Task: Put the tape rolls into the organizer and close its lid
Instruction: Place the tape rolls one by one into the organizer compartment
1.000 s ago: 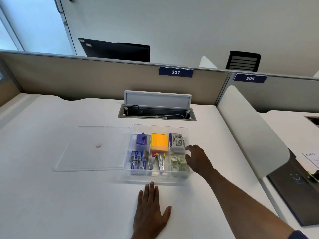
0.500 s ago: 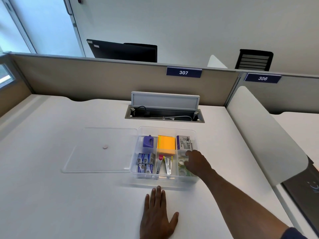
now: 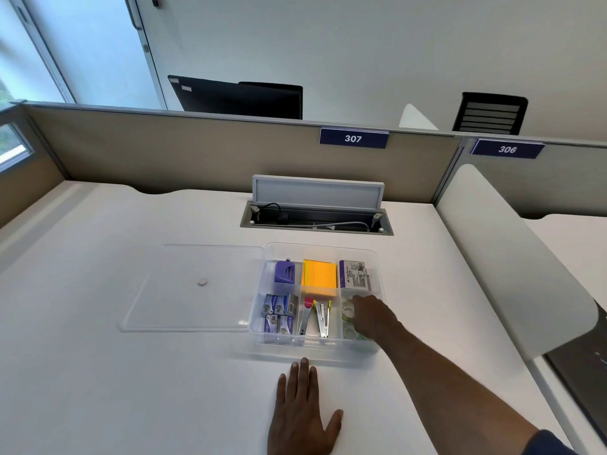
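Observation:
The clear plastic organizer [image 3: 315,352] sits open on the white desk. Several pale green tape rolls [image 3: 347,311] lie in its front-right compartment. My right hand [image 3: 372,315] reaches down into that compartment and rests on the rolls, covering most of them; its fingertips are hidden. The clear lid [image 3: 184,300] lies flat on the desk, touching the organizer's left side. My left hand [image 3: 303,415] lies flat on the desk, palm down with fingers apart, just in front of the organizer.
Other compartments hold a purple sharpener [image 3: 285,272], orange sticky notes [image 3: 320,279], staple boxes [image 3: 279,311] and a stapler [image 3: 323,318]. An open cable tray [image 3: 315,221] lies behind the organizer. A white divider panel [image 3: 512,257] stands at the right, and a beige partition at the back.
My right hand moved from the organizer's right rim into the front-right compartment, onto the tape rolls. My left hand stayed flat. The camera shifted slightly.

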A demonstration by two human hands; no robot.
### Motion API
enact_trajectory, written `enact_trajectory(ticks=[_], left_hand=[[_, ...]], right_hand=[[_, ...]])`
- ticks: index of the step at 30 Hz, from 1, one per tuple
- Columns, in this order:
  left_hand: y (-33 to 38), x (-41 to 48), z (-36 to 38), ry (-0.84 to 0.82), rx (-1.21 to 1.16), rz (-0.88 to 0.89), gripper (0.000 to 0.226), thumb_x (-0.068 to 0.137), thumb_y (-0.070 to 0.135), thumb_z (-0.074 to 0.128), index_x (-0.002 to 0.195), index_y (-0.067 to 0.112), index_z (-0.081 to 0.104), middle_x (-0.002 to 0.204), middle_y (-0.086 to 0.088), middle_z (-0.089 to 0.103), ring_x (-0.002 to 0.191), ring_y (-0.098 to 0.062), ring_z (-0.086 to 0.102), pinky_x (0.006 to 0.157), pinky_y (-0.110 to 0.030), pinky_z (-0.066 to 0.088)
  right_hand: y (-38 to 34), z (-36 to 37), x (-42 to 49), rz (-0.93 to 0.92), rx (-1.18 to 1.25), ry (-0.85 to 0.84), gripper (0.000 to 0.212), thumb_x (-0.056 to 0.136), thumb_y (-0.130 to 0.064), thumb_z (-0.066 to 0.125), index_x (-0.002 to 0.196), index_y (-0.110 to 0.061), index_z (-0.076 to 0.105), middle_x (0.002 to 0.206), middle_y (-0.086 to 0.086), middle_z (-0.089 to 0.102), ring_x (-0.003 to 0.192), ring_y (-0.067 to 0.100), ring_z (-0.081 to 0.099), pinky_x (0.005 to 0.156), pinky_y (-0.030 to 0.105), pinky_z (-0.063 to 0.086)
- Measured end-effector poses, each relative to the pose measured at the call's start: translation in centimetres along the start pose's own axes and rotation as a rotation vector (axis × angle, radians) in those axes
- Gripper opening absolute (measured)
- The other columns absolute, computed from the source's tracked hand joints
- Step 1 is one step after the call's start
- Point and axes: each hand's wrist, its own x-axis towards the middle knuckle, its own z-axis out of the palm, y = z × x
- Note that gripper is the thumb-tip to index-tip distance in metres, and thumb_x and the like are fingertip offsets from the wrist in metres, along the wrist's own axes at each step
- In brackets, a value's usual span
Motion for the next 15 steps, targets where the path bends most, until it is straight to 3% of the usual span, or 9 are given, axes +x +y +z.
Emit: enact_trajectory(ticks=[3, 7, 15], left_hand=[[-0.03, 0.04, 0.06, 0.005, -0.007, 0.006, 0.088, 0.071, 0.068, 0.052, 0.13, 0.002, 0.056, 0.146, -0.016, 0.043, 0.14, -0.025, 0.019, 0.112, -0.042, 0.008], [-0.05, 0.02, 0.07, -0.009, -0.008, 0.003, 0.088, 0.071, 0.068, 0.052, 0.129, 0.002, 0.057, 0.145, -0.016, 0.044, 0.135, -0.029, 0.031, 0.112, -0.042, 0.009], [-0.08, 0.0, 0.24, 0.005, -0.011, 0.008, 0.088, 0.07, 0.067, 0.053, 0.129, 0.001, 0.056, 0.145, -0.017, 0.044, 0.135, -0.03, 0.032, 0.111, -0.043, 0.01]], right_hand=[[-0.05, 0.42, 0.29, -0.003, -0.051, -0.006, 0.031, 0.087, -0.009, 0.05, 0.118, -0.005, 0.051, 0.116, 0.019, 0.062, 0.107, 0.035, 0.06, 0.087, 0.039, 0.051], [-0.12, 0.63, 0.47, 0.002, -0.07, 0.017, 0.032, 0.087, -0.008, 0.052, 0.119, -0.006, 0.048, 0.117, 0.018, 0.061, 0.108, 0.035, 0.057, 0.087, 0.04, 0.05], [-0.96, 0.29, 0.63, -0.017, 0.055, 0.123, 0.032, 0.084, -0.013, 0.053, 0.115, -0.006, 0.049, 0.115, 0.015, 0.059, 0.1, 0.038, 0.061, 0.084, 0.041, 0.05]])
